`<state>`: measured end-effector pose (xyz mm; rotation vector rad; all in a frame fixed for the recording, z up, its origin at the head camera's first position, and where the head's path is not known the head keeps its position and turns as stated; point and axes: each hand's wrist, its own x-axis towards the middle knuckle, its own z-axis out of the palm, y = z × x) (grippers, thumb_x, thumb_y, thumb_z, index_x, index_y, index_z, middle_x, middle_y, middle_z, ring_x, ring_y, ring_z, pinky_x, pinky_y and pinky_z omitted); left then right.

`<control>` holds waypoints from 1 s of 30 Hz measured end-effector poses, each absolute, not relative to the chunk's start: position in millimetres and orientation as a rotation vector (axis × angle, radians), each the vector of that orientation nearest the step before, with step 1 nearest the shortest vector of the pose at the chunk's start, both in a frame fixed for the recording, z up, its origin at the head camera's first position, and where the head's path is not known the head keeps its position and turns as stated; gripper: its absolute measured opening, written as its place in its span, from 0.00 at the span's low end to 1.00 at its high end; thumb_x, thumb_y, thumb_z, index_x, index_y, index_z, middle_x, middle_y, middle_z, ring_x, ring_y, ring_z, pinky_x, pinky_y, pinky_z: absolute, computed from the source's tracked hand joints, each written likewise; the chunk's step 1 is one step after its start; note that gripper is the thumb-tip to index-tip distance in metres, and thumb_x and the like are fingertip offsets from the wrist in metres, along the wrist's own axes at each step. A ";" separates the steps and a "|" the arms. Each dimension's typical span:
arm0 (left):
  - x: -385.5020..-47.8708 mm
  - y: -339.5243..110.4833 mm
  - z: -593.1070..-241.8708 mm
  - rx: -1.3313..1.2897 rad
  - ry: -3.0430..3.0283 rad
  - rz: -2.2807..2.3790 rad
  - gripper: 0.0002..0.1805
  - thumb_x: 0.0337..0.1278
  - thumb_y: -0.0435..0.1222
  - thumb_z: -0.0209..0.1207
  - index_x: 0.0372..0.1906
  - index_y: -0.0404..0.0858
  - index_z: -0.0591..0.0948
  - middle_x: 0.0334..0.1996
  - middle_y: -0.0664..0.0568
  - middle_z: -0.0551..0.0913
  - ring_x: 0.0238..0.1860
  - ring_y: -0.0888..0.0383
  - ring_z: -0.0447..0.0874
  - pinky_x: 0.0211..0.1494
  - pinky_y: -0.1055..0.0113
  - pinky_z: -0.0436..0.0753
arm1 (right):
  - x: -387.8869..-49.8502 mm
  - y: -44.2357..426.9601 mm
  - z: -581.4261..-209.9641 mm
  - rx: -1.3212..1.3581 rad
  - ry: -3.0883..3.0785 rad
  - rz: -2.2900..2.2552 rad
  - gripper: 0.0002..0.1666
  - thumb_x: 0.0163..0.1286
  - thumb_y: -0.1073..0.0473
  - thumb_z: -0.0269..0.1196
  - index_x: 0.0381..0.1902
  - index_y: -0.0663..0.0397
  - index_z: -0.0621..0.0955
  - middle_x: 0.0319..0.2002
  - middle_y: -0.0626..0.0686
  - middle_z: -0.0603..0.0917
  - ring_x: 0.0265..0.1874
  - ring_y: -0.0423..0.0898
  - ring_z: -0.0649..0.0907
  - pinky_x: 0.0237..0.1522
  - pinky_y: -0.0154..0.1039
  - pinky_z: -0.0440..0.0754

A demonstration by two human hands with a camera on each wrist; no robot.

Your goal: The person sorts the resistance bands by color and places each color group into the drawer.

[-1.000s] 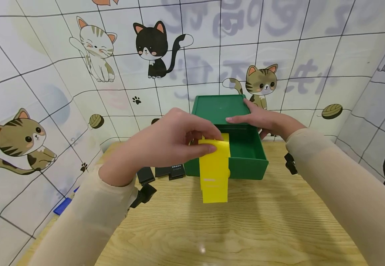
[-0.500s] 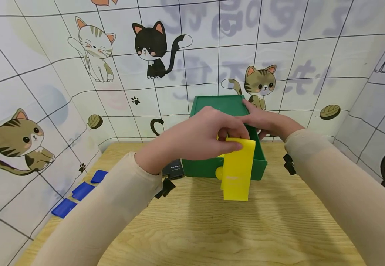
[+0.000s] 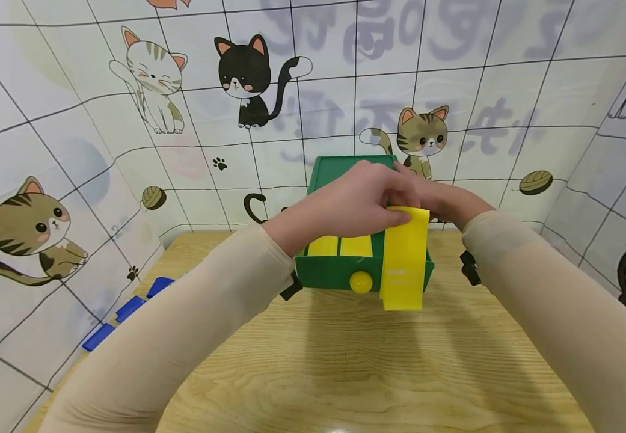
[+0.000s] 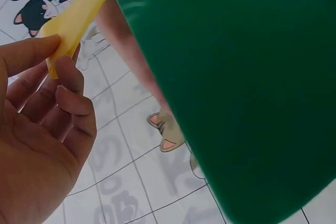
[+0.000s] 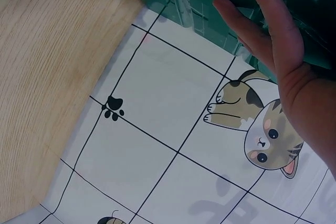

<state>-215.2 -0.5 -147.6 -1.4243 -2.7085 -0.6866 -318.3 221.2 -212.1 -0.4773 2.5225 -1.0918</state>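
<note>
In the head view, my left hand [image 3: 364,198] pinches the top of a folded yellow strip [image 3: 403,264] between thumb and fingers. The strip hangs over the right end of a pulled-out green drawer [image 3: 320,273], which has a round yellow knob [image 3: 361,282]. Two yellow pieces [image 3: 356,245] lie side by side inside. My right hand [image 3: 426,186], partly hidden behind the left, rests against the right side of the green drawer box [image 3: 331,171]. The right wrist view shows its fingers [image 5: 231,14] extended along the green plastic.
Several blue pieces [image 3: 128,308] lie along the left edge of the wooden table [image 3: 345,373]. Behind the box stands a white wall covering [image 3: 329,78] printed with cats and grid lines.
My left hand has carried the yellow strip rightward and slightly up, across the drawer front. That uncovers the knob and the two yellow pieces inside. The right hand stays at the box.
</note>
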 end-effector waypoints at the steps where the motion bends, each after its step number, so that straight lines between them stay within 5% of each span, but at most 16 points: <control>1: -218.4 1.0 -146.8 -1.415 -2.714 -0.677 0.08 0.75 0.37 0.64 0.51 0.42 0.88 0.44 0.55 0.89 0.40 0.59 0.81 0.54 0.70 0.81 | -318.4 221.3 -211.7 -0.480 2.515 -1.086 0.40 0.85 0.42 0.50 0.85 0.48 0.52 0.55 0.59 0.82 0.40 0.51 0.88 0.46 0.45 0.91; 4: -228.8 5.2 -143.9 -1.373 -2.761 -0.638 0.07 0.75 0.38 0.63 0.51 0.43 0.88 0.46 0.55 0.88 0.47 0.58 0.82 0.56 0.69 0.82 | -319.1 222.1 -210.9 -0.494 2.484 -1.085 0.31 0.80 0.35 0.50 0.59 0.55 0.78 0.32 0.47 0.86 0.28 0.45 0.88 0.36 0.40 0.90; 5: -233.0 6.4 -143.4 -1.355 -2.781 -0.615 0.07 0.75 0.38 0.63 0.51 0.44 0.87 0.46 0.55 0.88 0.48 0.59 0.82 0.57 0.70 0.81 | -318.8 222.1 -210.6 -0.478 2.479 -1.080 0.32 0.79 0.33 0.50 0.50 0.56 0.81 0.30 0.46 0.87 0.26 0.44 0.88 0.34 0.40 0.90; 7: -241.3 9.0 -142.4 -1.314 -2.832 -0.573 0.08 0.75 0.39 0.63 0.51 0.44 0.87 0.46 0.54 0.87 0.48 0.59 0.81 0.55 0.70 0.80 | -317.9 222.4 -210.7 -0.457 2.483 -1.072 0.32 0.80 0.34 0.52 0.51 0.56 0.82 0.32 0.45 0.89 0.30 0.44 0.91 0.37 0.41 0.91; 11: -256.7 13.6 -144.6 -1.258 -2.901 -0.523 0.08 0.75 0.41 0.64 0.51 0.44 0.86 0.44 0.53 0.83 0.47 0.57 0.77 0.49 0.70 0.77 | -316.4 220.4 -211.5 -0.420 2.520 -1.055 0.32 0.83 0.33 0.48 0.63 0.54 0.71 0.36 0.49 0.89 0.30 0.45 0.90 0.34 0.41 0.91; 14: -264.8 15.5 -149.2 -1.248 -2.911 -0.519 0.07 0.75 0.41 0.64 0.49 0.44 0.86 0.43 0.52 0.80 0.47 0.56 0.75 0.49 0.69 0.74 | -316.9 219.4 -212.9 -0.406 2.537 -1.081 0.41 0.83 0.33 0.49 0.81 0.46 0.52 0.56 0.59 0.85 0.31 0.45 0.89 0.31 0.43 0.89; 16: -268.1 15.4 -152.5 -1.243 -2.916 -0.512 0.07 0.75 0.41 0.64 0.48 0.44 0.85 0.41 0.53 0.79 0.47 0.56 0.75 0.50 0.69 0.74 | -317.1 218.5 -213.5 -0.382 2.537 -1.105 0.51 0.83 0.34 0.51 0.86 0.40 0.36 0.72 0.66 0.72 0.36 0.47 0.89 0.33 0.45 0.90; 19: -270.4 14.0 -157.0 -1.245 -2.915 -0.482 0.06 0.76 0.41 0.64 0.47 0.44 0.85 0.39 0.54 0.78 0.46 0.57 0.76 0.52 0.67 0.73 | -317.2 217.8 -213.3 -0.342 2.541 -1.107 0.63 0.81 0.35 0.54 0.83 0.35 0.18 0.84 0.68 0.49 0.49 0.54 0.88 0.39 0.49 0.91; 23: -271.5 12.6 -164.1 -1.216 -2.901 -0.473 0.05 0.75 0.40 0.64 0.46 0.43 0.85 0.36 0.54 0.77 0.45 0.56 0.76 0.50 0.67 0.73 | -317.2 216.2 -212.5 -0.306 2.557 -1.086 0.64 0.80 0.36 0.56 0.82 0.34 0.18 0.85 0.69 0.44 0.64 0.66 0.81 0.45 0.55 0.92; 30: -270.6 14.4 -180.8 -1.148 -2.873 -0.474 0.06 0.75 0.39 0.64 0.49 0.44 0.87 0.43 0.53 0.79 0.47 0.56 0.76 0.52 0.66 0.78 | -317.7 215.8 -213.5 -0.281 2.550 -1.088 0.64 0.80 0.34 0.56 0.82 0.30 0.19 0.87 0.66 0.34 0.69 0.73 0.75 0.47 0.58 0.91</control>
